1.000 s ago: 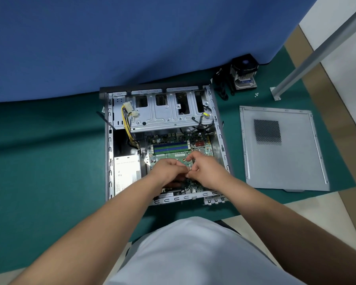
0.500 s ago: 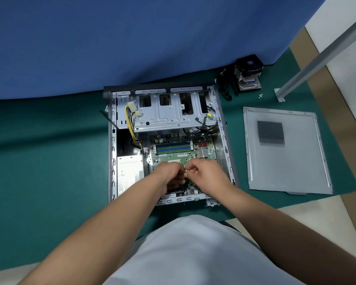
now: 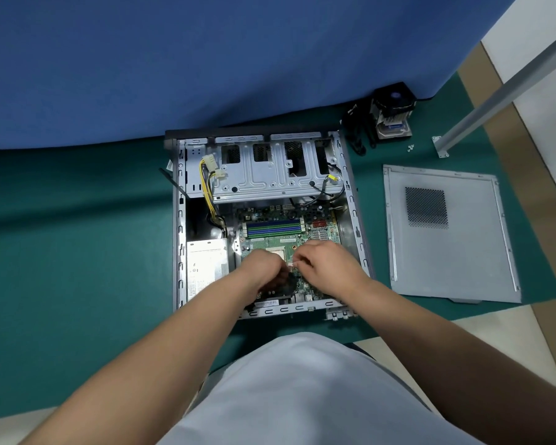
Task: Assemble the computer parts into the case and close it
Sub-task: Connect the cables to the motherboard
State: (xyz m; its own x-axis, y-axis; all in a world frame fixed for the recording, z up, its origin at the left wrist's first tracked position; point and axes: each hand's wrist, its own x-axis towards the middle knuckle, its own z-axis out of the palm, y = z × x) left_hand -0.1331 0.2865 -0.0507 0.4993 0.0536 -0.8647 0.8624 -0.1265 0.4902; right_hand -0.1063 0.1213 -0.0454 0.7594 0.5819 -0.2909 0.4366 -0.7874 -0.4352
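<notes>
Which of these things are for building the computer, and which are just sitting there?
For the job:
- open case
- motherboard
- side panel
- cooler fan
- loose screws
- left hand, right hand

Just there:
- green mat
- blue cloth
- metal pole

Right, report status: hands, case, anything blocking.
Both hands, left hand and right hand, over the motherboard, pinching something small, unclear what. Case open, side panel off, lying beside it. Nothing seen blocking.
</notes>
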